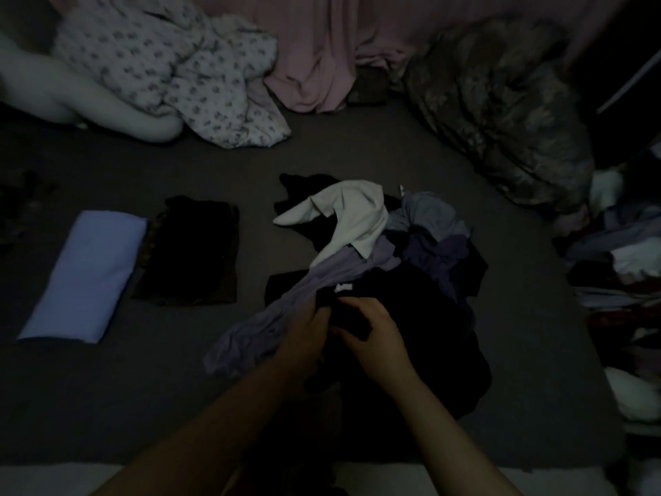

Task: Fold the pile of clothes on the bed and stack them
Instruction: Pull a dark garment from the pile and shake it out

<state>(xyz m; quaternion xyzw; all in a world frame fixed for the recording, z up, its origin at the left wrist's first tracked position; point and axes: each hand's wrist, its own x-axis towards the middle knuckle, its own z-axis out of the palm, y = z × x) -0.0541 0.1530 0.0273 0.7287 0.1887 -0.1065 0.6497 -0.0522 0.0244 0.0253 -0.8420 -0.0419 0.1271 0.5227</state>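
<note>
the folding looks begun but well short of done. two pieces lie folded flat on the dark grey bed sheet, side by side and just touching at their near edges: one pale blue folded cloth rectangle on the left and one dark brown-black folded garment to its right. neither sits on top of the other, so no stack has been made yet, as far as i can judge.

the unfolded pile of mixed clothes sits in the middle of the bed, right of the folded pieces and apart from them. in it i can count one off-white garment on top at the far side, one lilac garment trailing out toward the near left, one grey-blue piece, and one large black garment at the front; darker pieces underneath run together in the dim light and cannot be counted.

two hands work at the black garment's near edge. the left hand has its fingers curled into the black cloth, and the right hand pinches the same cloth just beside it.
</note>
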